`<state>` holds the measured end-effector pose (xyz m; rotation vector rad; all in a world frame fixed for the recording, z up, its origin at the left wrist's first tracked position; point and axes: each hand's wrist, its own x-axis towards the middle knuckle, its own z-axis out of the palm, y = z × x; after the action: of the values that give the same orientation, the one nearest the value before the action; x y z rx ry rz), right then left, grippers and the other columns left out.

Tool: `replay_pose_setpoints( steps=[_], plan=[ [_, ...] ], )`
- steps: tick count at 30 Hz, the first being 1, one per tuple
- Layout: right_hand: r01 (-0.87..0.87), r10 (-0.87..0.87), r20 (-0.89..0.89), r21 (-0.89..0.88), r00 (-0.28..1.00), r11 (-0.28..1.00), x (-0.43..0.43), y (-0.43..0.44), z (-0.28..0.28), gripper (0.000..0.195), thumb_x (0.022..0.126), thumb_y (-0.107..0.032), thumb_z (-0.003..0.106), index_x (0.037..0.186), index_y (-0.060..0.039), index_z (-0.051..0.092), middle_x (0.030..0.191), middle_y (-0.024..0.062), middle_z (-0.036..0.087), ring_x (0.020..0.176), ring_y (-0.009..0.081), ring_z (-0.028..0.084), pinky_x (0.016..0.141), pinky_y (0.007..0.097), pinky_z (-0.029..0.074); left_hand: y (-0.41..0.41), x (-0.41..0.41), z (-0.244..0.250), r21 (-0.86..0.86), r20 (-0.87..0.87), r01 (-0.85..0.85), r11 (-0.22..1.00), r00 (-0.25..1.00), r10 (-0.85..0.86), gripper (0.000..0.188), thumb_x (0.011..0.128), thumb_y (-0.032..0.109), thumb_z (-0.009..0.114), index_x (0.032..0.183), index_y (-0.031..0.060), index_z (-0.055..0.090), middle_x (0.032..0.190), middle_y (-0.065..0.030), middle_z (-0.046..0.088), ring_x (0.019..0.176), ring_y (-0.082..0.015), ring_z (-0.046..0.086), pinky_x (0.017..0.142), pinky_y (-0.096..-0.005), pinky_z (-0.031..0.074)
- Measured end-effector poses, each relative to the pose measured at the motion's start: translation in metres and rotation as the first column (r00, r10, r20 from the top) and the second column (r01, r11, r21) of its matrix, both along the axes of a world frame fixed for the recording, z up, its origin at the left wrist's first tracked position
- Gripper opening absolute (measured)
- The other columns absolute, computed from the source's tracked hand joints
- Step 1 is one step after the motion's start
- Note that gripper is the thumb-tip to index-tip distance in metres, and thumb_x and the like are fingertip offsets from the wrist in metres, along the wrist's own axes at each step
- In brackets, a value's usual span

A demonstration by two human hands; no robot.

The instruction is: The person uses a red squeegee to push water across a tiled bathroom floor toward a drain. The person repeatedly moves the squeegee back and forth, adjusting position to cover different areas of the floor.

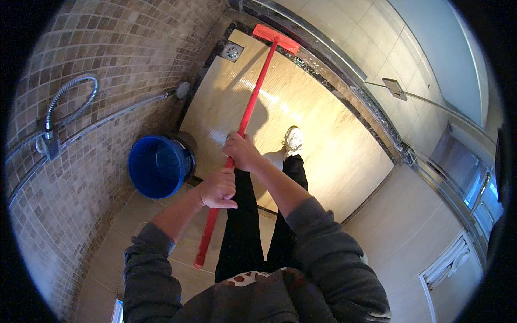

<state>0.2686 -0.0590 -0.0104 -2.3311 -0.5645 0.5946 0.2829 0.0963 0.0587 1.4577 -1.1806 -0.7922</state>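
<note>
A red long-handled floor brush slants across the shower floor. Its wide head lies at the dark stone curb, near a square metal floor drain. My right hand grips the middle of the red pole. Lower down, nearer my body, my left hand is wrapped round the same pole with its thumb sticking out. The pole's end shows below that hand. The bristles are mostly hidden under the head.
A blue bucket stands left of my legs by the mosaic wall. A shower hose and rail run along that wall. Past the stone curb is a glass panel with a metal fitting. A white cloth lies in a recess at right.
</note>
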Motion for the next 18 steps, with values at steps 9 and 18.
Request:
replay_pose_setpoints(
  steps=[9,18],
  plan=[
    [0.214,-0.224,-0.076,-0.113,0.972,0.970,-0.067,-0.041,0.018,0.018,0.058,-0.018,0.066,0.072,-0.0129,0.056,0.081,0.0018,0.053,0.091,0.0246,0.050,0.073,0.0436,0.038,-0.032,-0.035,-0.011,-0.086,-0.067,0.157,0.984,0.984,-0.163,0.047,0.071,0.040,0.067,0.049,0.0134,0.036,0.052,-0.0024,0.041,0.054,-0.0260,0.043,0.064,-0.0370,0.037],
    [0.156,-0.156,0.004,0.011,0.988,0.988,-0.004,0.035,-0.026,0.019,0.054,-0.015,0.065,0.070,-0.0122,0.055,0.078,0.0018,0.052,0.088,0.0244,0.048,0.069,0.0411,0.039,0.045,0.004,-0.033,0.053,0.024,0.076,0.996,0.997,-0.077,0.045,0.068,0.040,0.069,0.047,0.0119,0.041,0.052,-0.0032,0.048,0.061,-0.0258,0.047,0.068,-0.0364,0.038]
  ],
)
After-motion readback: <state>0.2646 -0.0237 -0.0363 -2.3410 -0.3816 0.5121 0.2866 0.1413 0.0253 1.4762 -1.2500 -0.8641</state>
